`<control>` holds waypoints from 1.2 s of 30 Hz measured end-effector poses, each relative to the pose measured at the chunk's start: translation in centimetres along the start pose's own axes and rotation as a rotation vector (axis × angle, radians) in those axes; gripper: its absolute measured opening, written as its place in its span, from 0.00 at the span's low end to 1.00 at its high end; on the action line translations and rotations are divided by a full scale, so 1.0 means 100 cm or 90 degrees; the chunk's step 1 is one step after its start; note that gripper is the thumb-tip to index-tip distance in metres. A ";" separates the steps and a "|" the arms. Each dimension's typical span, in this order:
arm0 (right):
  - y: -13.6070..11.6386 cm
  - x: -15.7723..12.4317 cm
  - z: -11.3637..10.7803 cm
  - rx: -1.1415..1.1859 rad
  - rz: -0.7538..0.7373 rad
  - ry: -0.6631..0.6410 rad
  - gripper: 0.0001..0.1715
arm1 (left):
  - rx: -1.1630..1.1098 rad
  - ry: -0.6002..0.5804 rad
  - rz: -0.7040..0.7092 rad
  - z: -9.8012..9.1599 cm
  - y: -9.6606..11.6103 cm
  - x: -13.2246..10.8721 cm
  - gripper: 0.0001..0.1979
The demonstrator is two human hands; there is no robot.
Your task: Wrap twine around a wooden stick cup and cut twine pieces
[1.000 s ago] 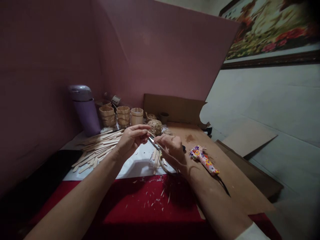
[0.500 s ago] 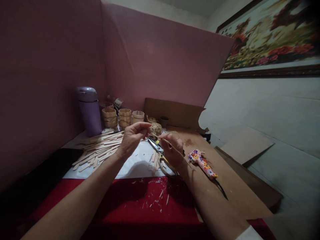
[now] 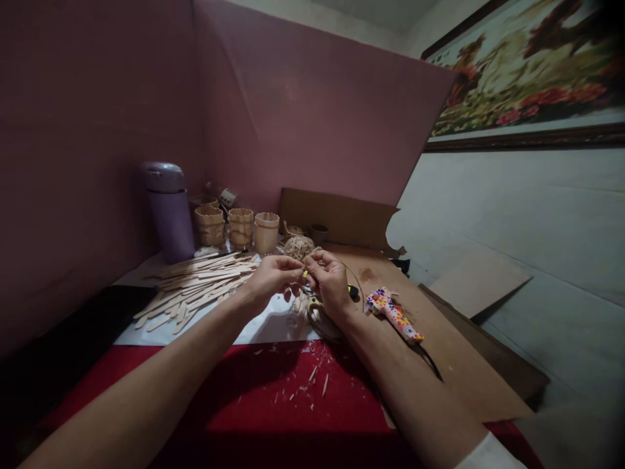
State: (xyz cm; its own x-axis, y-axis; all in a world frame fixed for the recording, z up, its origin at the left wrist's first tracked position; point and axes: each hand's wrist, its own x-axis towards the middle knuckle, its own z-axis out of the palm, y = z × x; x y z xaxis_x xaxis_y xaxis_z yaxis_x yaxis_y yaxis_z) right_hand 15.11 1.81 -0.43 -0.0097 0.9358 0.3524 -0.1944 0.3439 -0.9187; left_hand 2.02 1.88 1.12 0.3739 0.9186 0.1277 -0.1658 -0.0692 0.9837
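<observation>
My left hand (image 3: 274,280) and my right hand (image 3: 330,281) meet at the fingertips above the scissors (image 3: 316,312). Both are closed in a pinch. A thin strand of twine (image 3: 358,277) curves out from my right hand, which grips it. Whatever my left fingertips pinch is too small to make out. Just behind the hands sits a ball of twine (image 3: 299,247). The scissors lie partly hidden under my right hand.
Wooden sticks (image 3: 195,286) are heaped at the left, before a purple bottle (image 3: 170,218) and stick-covered cups (image 3: 266,233). A flower-patterned glue gun (image 3: 395,316) lies on cardboard (image 3: 454,365) at the right. Wood scraps dot the red cloth (image 3: 273,391).
My hands have come together, with the fingertips now touching or nearly so. The twine loop at my right hand now hangs to its right. The view has shifted slightly.
</observation>
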 end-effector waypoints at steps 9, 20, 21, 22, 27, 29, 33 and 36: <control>0.008 0.004 -0.003 0.014 0.032 -0.024 0.15 | -0.014 0.021 -0.009 0.000 -0.004 0.002 0.06; 0.007 0.004 -0.001 -0.033 -0.003 -0.017 0.12 | 0.035 0.012 0.036 -0.002 -0.010 0.006 0.14; 0.007 0.004 -0.001 -0.027 -0.005 -0.015 0.12 | 0.042 0.021 0.040 -0.002 -0.010 0.006 0.13; 0.007 0.004 -0.001 -0.024 -0.005 -0.014 0.12 | 0.045 0.030 0.041 -0.001 -0.010 0.006 0.13; 0.007 0.003 0.001 -0.049 0.008 -0.002 0.15 | 0.056 0.067 0.039 0.002 -0.009 0.004 0.12; 0.007 0.003 0.001 -0.064 0.019 0.010 0.18 | 0.056 0.079 0.041 0.002 -0.009 0.003 0.12; 0.008 0.003 0.000 -0.072 0.024 0.005 0.21 | 0.048 0.082 0.043 0.000 -0.009 0.003 0.12; 0.009 0.004 -0.001 -0.053 0.036 -0.033 0.21 | 0.050 0.067 0.042 0.000 -0.009 0.004 0.13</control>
State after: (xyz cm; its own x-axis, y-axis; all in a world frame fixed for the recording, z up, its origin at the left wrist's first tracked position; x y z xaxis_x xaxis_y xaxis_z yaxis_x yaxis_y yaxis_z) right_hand 15.00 2.49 -1.17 -0.0690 0.9492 0.3069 -0.1101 0.2985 -0.9480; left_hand 2.27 2.29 0.24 0.2657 0.9468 0.1817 -0.1131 -0.1566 0.9812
